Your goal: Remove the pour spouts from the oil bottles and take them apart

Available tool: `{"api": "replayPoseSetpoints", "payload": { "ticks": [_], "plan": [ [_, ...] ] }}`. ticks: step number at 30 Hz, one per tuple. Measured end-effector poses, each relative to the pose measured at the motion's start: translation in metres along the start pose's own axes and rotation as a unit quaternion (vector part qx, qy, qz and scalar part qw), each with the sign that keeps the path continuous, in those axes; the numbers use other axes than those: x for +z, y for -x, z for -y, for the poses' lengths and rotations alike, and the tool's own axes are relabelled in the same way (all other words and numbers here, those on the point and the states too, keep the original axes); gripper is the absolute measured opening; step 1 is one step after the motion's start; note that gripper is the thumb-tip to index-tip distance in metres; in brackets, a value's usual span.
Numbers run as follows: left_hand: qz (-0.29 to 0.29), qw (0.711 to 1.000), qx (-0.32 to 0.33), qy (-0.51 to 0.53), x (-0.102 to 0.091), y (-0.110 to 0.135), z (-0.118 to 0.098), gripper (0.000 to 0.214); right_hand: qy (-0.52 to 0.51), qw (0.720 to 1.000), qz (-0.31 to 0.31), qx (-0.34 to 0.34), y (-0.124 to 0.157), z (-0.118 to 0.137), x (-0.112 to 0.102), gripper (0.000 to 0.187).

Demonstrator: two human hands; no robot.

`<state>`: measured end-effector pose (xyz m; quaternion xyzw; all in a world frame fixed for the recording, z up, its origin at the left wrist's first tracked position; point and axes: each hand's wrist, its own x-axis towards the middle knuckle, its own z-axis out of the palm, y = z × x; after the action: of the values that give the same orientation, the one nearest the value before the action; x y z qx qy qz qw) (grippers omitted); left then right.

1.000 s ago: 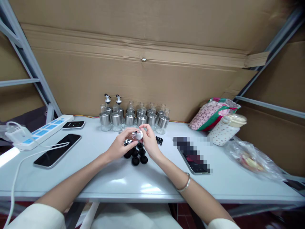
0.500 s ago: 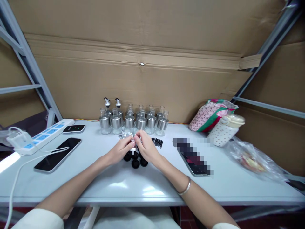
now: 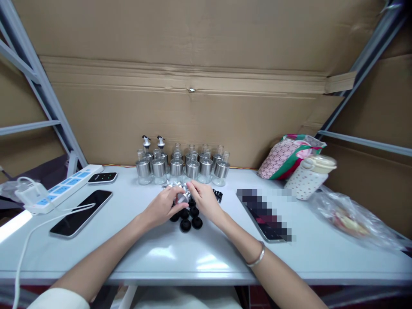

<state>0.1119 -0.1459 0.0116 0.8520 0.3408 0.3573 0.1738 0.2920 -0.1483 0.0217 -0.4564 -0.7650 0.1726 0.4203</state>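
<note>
My left hand (image 3: 162, 206) and my right hand (image 3: 205, 200) meet at the table's middle, both pinching a small silver metal cap (image 3: 183, 198) held between their fingertips. Under and in front of the hands lie several round black stoppers (image 3: 189, 219). Small silver parts (image 3: 171, 185) lie just behind the left fingers. A little heap of black pieces (image 3: 218, 195) sits to the right of my right hand. A silver bangle (image 3: 256, 256) is on my right wrist.
Several glass bottles with steel collars (image 3: 180, 167) stand at the back, two with pourers. A phone (image 3: 81, 207), a small device (image 3: 103, 177) and a power strip (image 3: 61, 189) lie on the left. A tablet (image 3: 268, 221), a patterned bag (image 3: 289, 156), a spotted container (image 3: 309, 176) and a plastic bag (image 3: 352, 216) lie on the right.
Both hands came down from a raised hold to just above the stoppers. The pale round cap face seen a second ago has turned; a silver cap now shows between the fingers.
</note>
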Motion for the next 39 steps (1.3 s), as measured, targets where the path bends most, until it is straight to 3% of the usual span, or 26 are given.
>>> {"api": "replayPoseSetpoints", "payload": {
  "ticks": [6, 11, 14, 16, 18, 21, 25, 27, 29, 32, 36, 39],
  "plan": [
    [-0.077, 0.997, -0.027, 0.012, -0.001, -0.002, -0.005, 0.034, 0.030, 0.996, -0.054, -0.062, 0.003, 0.003, 0.005, 0.038],
    [-0.074, 0.978, -0.074, 0.182, 0.004, -0.008, -0.003, 0.036, 0.057, 0.986, -0.100, -0.123, 0.003, 0.003, 0.004, 0.037],
    [-0.125, 0.951, -0.125, 0.253, -0.002, -0.014, 0.014, 0.036, 0.035, 0.982, -0.140, -0.120, 0.001, 0.001, -0.004, 0.033],
    [-0.196, 0.940, -0.143, 0.241, -0.008, -0.017, 0.031, 0.031, 0.001, 0.982, -0.165, -0.095, -0.002, -0.002, -0.010, 0.026],
    [-0.223, 0.945, -0.145, 0.190, -0.012, -0.019, 0.047, 0.028, -0.025, 0.981, -0.176, -0.073, -0.006, -0.008, -0.016, 0.017],
    [-0.175, 0.964, -0.170, 0.103, -0.014, -0.018, 0.063, 0.028, -0.021, 0.985, -0.166, -0.050, -0.011, -0.017, -0.022, 0.012],
    [-0.087, 0.980, -0.179, -0.014, -0.017, -0.014, 0.066, 0.019, 0.016, 0.986, -0.166, -0.025, -0.016, -0.028, -0.036, 0.014],
    [-0.053, 0.983, -0.159, -0.079, -0.022, -0.012, 0.065, 0.015, 0.036, 0.992, -0.117, -0.014, -0.017, -0.034, -0.045, 0.015],
    [-0.036, 0.979, -0.135, -0.151, -0.028, -0.011, 0.065, 0.013, 0.053, 0.998, 0.011, 0.007, -0.018, -0.041, -0.055, 0.013],
    [-0.030, 0.966, -0.118, -0.227, -0.034, -0.010, 0.066, 0.014, 0.086, 0.976, 0.192, 0.059, -0.017, -0.052, -0.066, 0.017],
    [0.006, 0.963, -0.122, -0.242, -0.034, -0.008, 0.072, 0.018, 0.112, 0.950, 0.266, 0.119, -0.015, -0.059, -0.071, 0.023],
    [0.039, 0.965, -0.120, -0.231, -0.031, -0.006, 0.077, 0.020, 0.074, 0.940, 0.285, 0.175, -0.014, -0.057, -0.073, 0.010]
  ]
}}
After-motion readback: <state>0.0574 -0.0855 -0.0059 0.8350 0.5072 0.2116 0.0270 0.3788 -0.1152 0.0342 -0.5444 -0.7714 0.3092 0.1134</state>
